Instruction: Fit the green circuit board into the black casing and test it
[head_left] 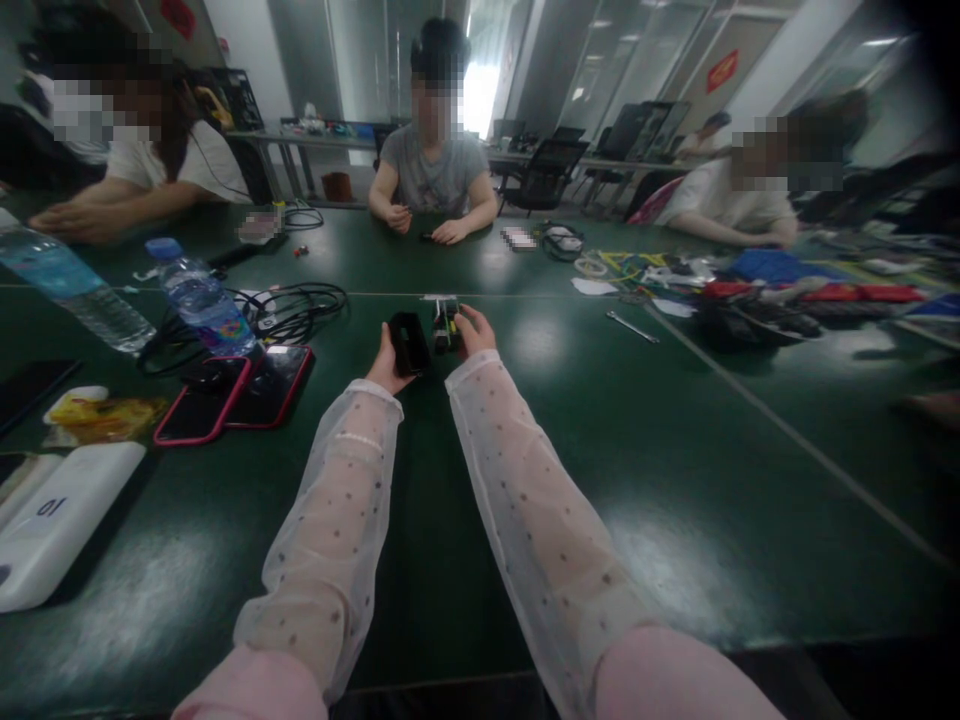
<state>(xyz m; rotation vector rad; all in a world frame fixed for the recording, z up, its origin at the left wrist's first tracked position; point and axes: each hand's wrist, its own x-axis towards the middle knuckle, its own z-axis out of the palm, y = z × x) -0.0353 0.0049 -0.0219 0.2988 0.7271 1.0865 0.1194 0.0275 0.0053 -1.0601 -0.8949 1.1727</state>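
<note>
Over the middle of the green table, my left hand (388,368) is closed around a black open-sided casing (409,343), its hollow side facing me. Just to the right, my right hand (475,334) grips a small black device (445,326) with yellow and light-coloured parts, perhaps its inner part. A narrow gap separates the two pieces. The fingertips of my right hand lie along the device's right side. Fine details of both pieces are too small to make out. Sheer dotted sleeves cover both forearms.
On the left of the table (525,520) are two bottles (202,300), black cables (315,297), two phones (206,405) and a white power bank (64,520). A wrench (631,327) and a tool pile (780,290) lie right. Three people sit across the table.
</note>
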